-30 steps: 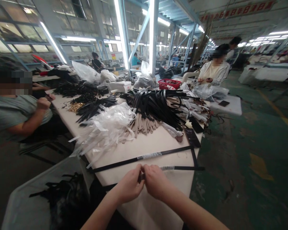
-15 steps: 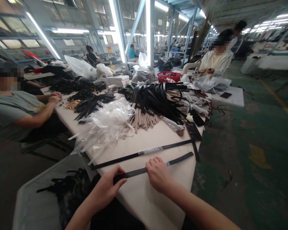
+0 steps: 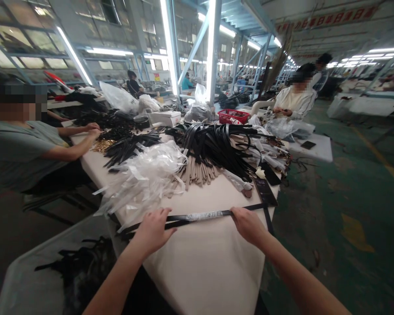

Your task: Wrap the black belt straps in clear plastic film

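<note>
A flat black strap (image 3: 180, 217) runs between my two hands, its middle wrapped in clear film (image 3: 205, 215). My left hand (image 3: 153, 231) is closed around the strap's left part, thumb near the front edge. My right hand (image 3: 248, 225) pinches the strap to the right of the film. A second dark strap length (image 3: 129, 228) shows left of my left hand on the white table (image 3: 203, 267); how the two overlap is partly hidden by my fingers. Another black strip (image 3: 268, 220) lies across the table's right edge.
Beyond my hands lie a heap of white film strips (image 3: 147, 166) and a pile of black straps (image 3: 213, 144). A dark flat box (image 3: 265, 191) sits at right. A bin (image 3: 22, 267) with black pieces stands lower left. One co-worker (image 3: 22, 148) sits left, another (image 3: 293, 98) far right.
Both hands have moved away from me with the strap, up to the wrapped strap that lay behind it. My right hand has shifted right, my hands now wider apart.
</note>
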Tool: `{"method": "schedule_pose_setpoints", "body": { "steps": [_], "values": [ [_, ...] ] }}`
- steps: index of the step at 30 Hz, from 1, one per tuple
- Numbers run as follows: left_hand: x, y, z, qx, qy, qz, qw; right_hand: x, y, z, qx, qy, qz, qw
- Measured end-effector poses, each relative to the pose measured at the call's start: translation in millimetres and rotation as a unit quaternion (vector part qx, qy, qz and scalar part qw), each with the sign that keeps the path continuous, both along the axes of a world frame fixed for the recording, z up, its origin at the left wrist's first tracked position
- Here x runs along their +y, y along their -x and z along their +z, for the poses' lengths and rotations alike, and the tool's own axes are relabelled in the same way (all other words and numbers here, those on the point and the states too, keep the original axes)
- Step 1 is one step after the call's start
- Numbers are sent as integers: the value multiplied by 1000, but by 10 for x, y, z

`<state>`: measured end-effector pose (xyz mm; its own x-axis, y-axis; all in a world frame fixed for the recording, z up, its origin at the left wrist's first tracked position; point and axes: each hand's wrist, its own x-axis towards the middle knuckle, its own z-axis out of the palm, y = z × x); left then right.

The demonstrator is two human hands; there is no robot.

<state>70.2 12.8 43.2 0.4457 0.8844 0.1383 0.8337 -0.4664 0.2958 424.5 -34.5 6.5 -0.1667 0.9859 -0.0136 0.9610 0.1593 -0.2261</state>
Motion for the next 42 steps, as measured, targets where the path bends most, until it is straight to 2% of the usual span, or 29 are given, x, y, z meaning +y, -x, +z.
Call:
{"method": "schedule_pose_setpoints", "body": {
  "steps": [3, 5, 7, 9, 14, 19, 23, 26, 29, 32, 35, 38, 40, 42],
  "values": [
    [25, -764, -135, -22, -26, -95, 995, 177, 26, 86, -16, -1, 14, 1000],
    [55, -1233, -230, -17, -27, -129, 991, 255, 40, 115, -29, -3, 23, 999],
    [121, -1552, -309, 18, -4, -139, 990, 302, 21, 141, -44, -7, 32, 998],
    [226, -1696, -369, 60, 26, -146, 987, 339, -41, 168, -62, -10, 42, 997],
    [499, -1619, -421, 100, 37, -159, 982, 442, -281, 208, -84, -10, 62, 994],
    [542, -1407, -436, 100, 54, -151, 982, 519, -408, 169, -63, -11, 61, 996],
    [441, -1145, -676, 83, 29, -85, 993, 465, -365, 38, 2, -35, 87, 996],
    [361, -960, -850, 55, 19, -79, 995, 377, -276, -93, 27, -21, 82, 996],
    [367, -897, -915, 20, -1, -78, 997, 464, -212, -134, 96, -36, 68, 992],
    [456, -953, -929, -7, -30, -55, 998, 934, -219, -27, 155, -75, -12, 985],
    [509, -1016, -948, -40, -63, -21, 997, 1676, -334, 173, 119, -125, -135, 976],
    [498, -990, -977, -92, -84, -36, 992, 2336, -519, 329, 70, -151, -215, 962],
    [495, -941, -1007, -123, -99, -50, 986, 2611, -603, 365, 41, -141, -247, 958],
    [517, -902, -1060, -150, -120, -49, 980, 2761, -625, 360, 15, -123, -262, 957]
  ]
}}
